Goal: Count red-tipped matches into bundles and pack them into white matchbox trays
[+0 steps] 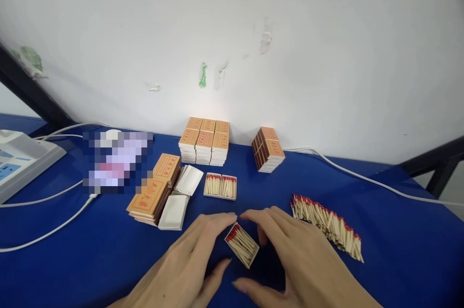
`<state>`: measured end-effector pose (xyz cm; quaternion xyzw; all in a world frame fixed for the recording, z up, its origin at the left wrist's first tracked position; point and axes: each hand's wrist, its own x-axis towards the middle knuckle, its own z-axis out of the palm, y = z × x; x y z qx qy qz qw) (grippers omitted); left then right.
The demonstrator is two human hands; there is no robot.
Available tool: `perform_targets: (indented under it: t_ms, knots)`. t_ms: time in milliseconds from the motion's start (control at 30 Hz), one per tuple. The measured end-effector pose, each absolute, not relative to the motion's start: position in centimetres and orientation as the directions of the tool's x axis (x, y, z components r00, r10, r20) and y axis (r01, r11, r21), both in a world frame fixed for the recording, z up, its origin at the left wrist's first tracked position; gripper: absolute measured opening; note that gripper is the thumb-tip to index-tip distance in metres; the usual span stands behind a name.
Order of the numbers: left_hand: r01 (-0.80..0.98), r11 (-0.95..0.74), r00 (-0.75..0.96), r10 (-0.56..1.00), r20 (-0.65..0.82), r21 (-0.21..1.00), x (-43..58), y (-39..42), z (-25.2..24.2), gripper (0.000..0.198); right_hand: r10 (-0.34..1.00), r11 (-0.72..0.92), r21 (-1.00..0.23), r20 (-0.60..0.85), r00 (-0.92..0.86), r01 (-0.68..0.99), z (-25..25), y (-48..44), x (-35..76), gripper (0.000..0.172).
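A small white tray of red-tipped matches (pixel 242 245) lies tilted on the blue table between my hands. My left hand (pixel 192 259) is at its left, fingers apart, with the fingertips close to the tray's upper end. On the other side my right hand (pixel 290 255) curves round with thumb and fingers apart, holding nothing. Two filled match trays (pixel 220 186) sit side by side just beyond. To the right is a loose row of matches (pixel 328 223). Empty white trays (pixel 174 211) lie at the left beside stacked orange matchbox sleeves (pixel 154 192).
Against the wall (pixel 308 80) stand a block of stacked matchboxes (pixel 205 141) and a smaller stack (pixel 268 149). A blurred-out phone-like object (pixel 119 160), white cables (pixel 68 223) and a power strip (pixel 27 158) occupy the left. Another cable (pixel 362 175) crosses the back right.
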<state>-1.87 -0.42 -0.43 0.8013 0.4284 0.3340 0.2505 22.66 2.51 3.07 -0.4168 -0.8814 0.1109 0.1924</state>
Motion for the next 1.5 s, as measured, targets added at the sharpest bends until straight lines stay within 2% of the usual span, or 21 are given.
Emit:
perform_targets:
  t_ms: [67, 200, 267, 367, 467, 633, 733, 833, 900, 1100, 1300, 1500]
  knots:
    - [0.524, -0.518, 0.417, 0.848, 0.326, 0.677, -1.8, -0.4, -0.5, 0.067, 0.791, 0.602, -0.401, 0.183, -0.584, 0.691, 3.2, 2.5, 22.9, 0.076]
    - [0.521, -0.524, 0.408, 0.846, 0.343, 0.674, -1.8, -0.7, -0.7, 0.069, 0.791, 0.551, -0.495, 0.054, -0.609, 0.672, 3.6, 2.4, 23.3, 0.085]
    - [0.517, -0.516, 0.397, 0.852, 0.343, 0.683, -1.8, -0.8, -0.9, 0.070, 0.786, 0.511, -0.545, -0.018, -0.619, 0.665, 3.8, 2.5, 23.3, 0.079]
    - [0.513, -0.506, 0.397, 0.856, 0.331, 0.694, -1.9, -1.0, -1.2, 0.070, 0.785, 0.454, -0.586, -0.092, -0.612, 0.671, 3.7, 2.6, 23.2, 0.055]
    - [0.509, -0.512, 0.399, 0.853, 0.337, 0.692, -1.9, -1.0, -1.3, 0.072, 0.816, 0.444, -0.575, -0.056, -0.575, 0.687, 3.5, 2.7, 23.2, 0.046]
    - [0.533, -0.513, 0.393, 0.854, 0.341, 0.673, -1.8, -0.8, -1.0, 0.071, 0.854, 0.443, -0.541, 0.011, -0.520, 0.715, 3.2, 2.9, 23.6, 0.054]
    - [0.555, -0.534, 0.402, 0.844, 0.356, 0.638, -1.8, -0.8, -1.0, 0.067, 0.852, 0.426, -0.543, -0.028, -0.523, 0.723, 3.2, 2.9, 23.7, 0.059]
    - [0.567, -0.553, 0.409, 0.832, 0.374, 0.610, -1.8, -0.8, -1.0, 0.064, 0.843, 0.431, -0.547, -0.041, -0.537, 0.718, 3.1, 2.9, 23.7, 0.043]
    - [0.574, -0.558, 0.408, 0.829, 0.382, 0.599, -1.8, -0.7, -1.1, 0.063, 0.845, 0.435, -0.547, -0.028, -0.534, 0.716, 2.9, 2.9, 23.8, 0.040]
    - [0.571, -0.574, 0.419, 0.819, 0.393, 0.587, -1.8, -0.7, -1.2, 0.064, 0.864, 0.404, -0.556, -0.030, -0.503, 0.726, 2.6, 2.9, 23.9, 0.055]
    - [0.538, -0.566, 0.443, 0.821, 0.361, 0.625, -1.9, -0.7, -0.9, 0.067, 0.876, 0.314, -0.602, -0.115, -0.469, 0.734, 3.2, 3.5, 23.8, 0.039]
    - [0.554, -0.591, 0.473, 0.803, 0.363, 0.586, -1.9, -0.4, -0.8, 0.064, 0.915, 0.240, -0.580, -0.133, -0.381, 0.779, 3.6, 6.5, 24.1, 0.036]
